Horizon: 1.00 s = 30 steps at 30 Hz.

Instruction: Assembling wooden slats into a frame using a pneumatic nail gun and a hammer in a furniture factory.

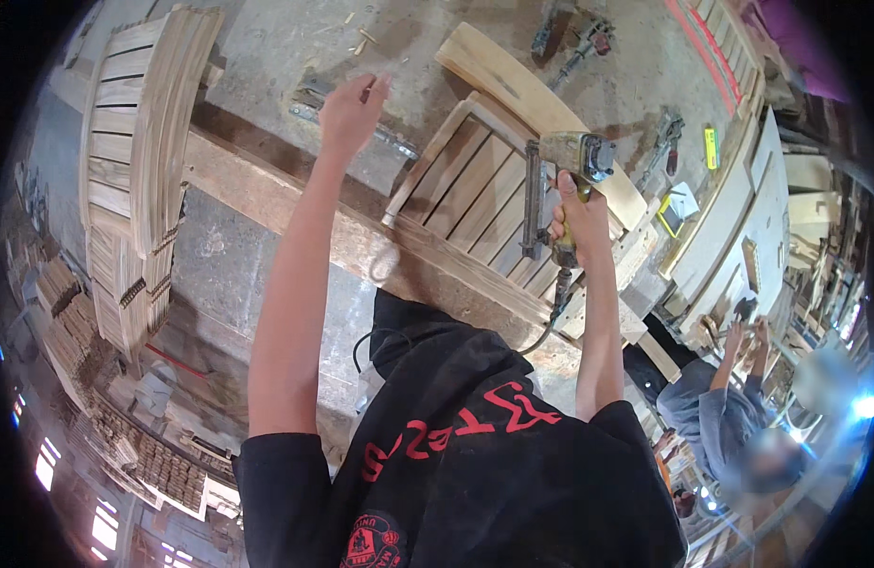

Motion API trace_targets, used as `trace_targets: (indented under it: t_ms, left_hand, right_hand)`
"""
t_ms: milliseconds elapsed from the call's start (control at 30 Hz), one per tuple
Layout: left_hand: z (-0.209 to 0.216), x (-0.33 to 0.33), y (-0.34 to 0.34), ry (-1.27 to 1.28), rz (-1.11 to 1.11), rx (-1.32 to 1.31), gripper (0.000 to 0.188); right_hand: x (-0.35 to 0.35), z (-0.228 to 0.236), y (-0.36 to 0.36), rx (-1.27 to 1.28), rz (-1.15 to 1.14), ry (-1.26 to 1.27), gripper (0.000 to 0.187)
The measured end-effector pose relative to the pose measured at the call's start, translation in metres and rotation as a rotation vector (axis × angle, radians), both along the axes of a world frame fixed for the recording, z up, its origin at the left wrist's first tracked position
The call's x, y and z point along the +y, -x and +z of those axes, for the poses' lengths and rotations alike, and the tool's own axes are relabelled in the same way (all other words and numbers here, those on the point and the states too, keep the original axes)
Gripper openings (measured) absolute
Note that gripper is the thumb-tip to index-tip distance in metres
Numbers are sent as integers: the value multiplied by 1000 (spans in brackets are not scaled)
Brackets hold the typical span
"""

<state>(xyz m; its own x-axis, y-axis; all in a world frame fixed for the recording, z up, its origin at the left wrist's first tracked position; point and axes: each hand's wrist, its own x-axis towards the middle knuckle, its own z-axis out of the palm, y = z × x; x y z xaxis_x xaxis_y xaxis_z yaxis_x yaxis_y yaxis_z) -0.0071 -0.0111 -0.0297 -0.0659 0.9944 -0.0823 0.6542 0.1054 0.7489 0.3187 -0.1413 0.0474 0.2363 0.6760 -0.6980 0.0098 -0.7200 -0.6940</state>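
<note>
Right hand (577, 213) has its grip clenched round the handle of a pneumatic nail gun (562, 185), the tool's nose down over a slatted wooden panel (470, 185) lying on the counter (267, 199). Left hand (350, 114) reaches out beyond the panel's far corner, fingers loosely curled, grasping nothing I can make out. Stacked slatted panels (139, 142) stand well off left. Another person (731, 417) works nearby, lower right.

A long wooden workbench beam (295, 204) crosses the view diagonally. A slatted wooden panel (475, 194) rests on it, with a curved slatted frame (139, 123) at its left end.
</note>
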Motion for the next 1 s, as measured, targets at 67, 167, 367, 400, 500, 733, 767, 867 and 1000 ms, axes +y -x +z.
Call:
trace_targets:
  t_ms: [67,167,367,400,500,733,767,867,1000]
  left_hand:
    - [1,1,1,3,0,-13,37]
    - [7,3,-2,81,-8,5,40]
    - [5,0,2,51,55,-10,50]
    - [8,-2,0,101,37,-26,49]
    - [14,1,0,171,12,-32,49]
    - [9,-4,0,38,-7,9,42]
    - [8,-5,1,56,6,8,42]
    - [2,-3,4,13,-14,-14,39]
    - [-4,-1,4,35,-33,8,37]
  right_hand:
    - [9,5,7,-10,13,-10,55]
    - [22,6,23,5,10,-36,56]
    - [38,-3,54,52,58,-31,50]
    - [40,-6,57,15,59,-36,48]
    - [39,-10,65,-20,34,-83,46]
    - [-37,1,80,-275,394,35,32]
    - [-54,2,86,-416,543,48,29]
    - [-92,1,110,-279,713,-135,56]
    - [-103,1,147,-507,992,-137,57]
